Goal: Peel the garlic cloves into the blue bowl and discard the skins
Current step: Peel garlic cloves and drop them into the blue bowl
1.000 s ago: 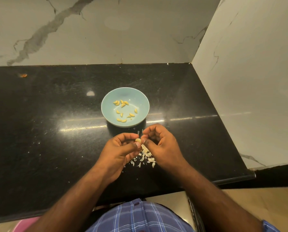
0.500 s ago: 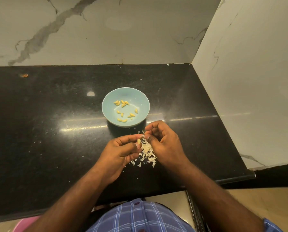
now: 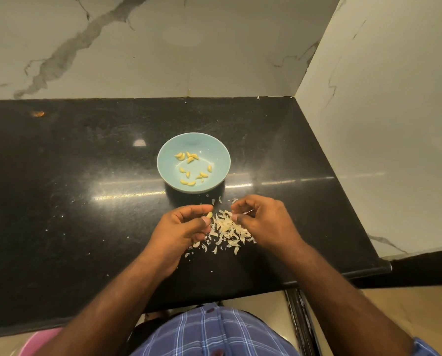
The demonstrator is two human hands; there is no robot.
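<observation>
Left hand: my left hand (image 3: 180, 227) pinches a clove (image 3: 209, 215) between thumb and forefinger, just above the counter (image 3: 73, 201), near the bowl.
Clove: it looks bare and yellow, so I judge it peeled and ready to drop.
Right hand: my right hand (image 3: 262, 222) has its fingers curled and nipped on a thin sliver of skin (image 3: 248, 212); the sliver is small, so I am not fully sure of it.
Bowl: the bowl (image 3: 166, 160) sits just beyond my hands, with about a dozen peeled cloves (image 3: 190, 167) scattered inside.
Skins: a loose heap of skins (image 3: 226, 231) lies on the counter between and under my hands, none thrown away yet.
Done: many cloves peeled and in the bowl.
Left: this clove goes in the bowl, and the heap must be gathered and discarded. I see no unpeeled cloves waiting, though my hands may hide some.
</observation>
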